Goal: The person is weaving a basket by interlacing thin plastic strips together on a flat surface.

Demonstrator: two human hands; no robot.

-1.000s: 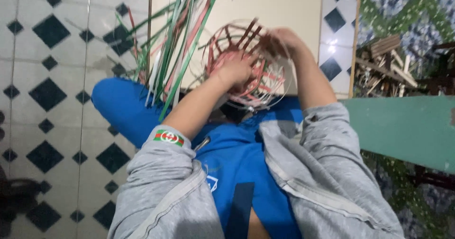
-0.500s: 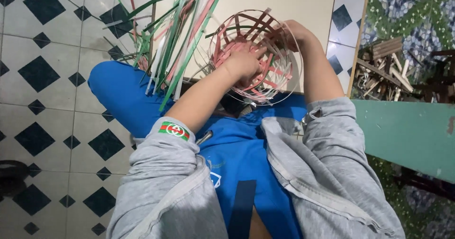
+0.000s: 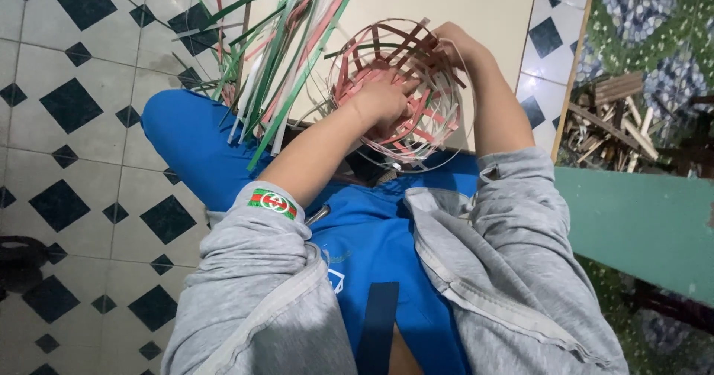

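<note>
A small round basket [image 3: 435,126] woven from red, white and dark strips rests over my lap. My left hand [image 3: 381,101] is inside the basket, fingers curled against its woven wall. On the far side, my right hand [image 3: 455,39] grips the rim. A bundle of long green, pink and white strips [image 3: 286,55] fans out to the left of the basket, loose ends pointing up and away. I wear grey sleeves and blue trousers.
A pale board [image 3: 476,3] lies on the tiled floor [image 3: 67,122] under the strips. A green bench edge [image 3: 639,226] is at the right, with a pile of wood scraps [image 3: 613,118] behind it. A dark object [image 3: 18,260] sits at the far left.
The basket has turned slightly in my hands, and the left hand has shifted deeper inside it. The view has dropped a little lower.
</note>
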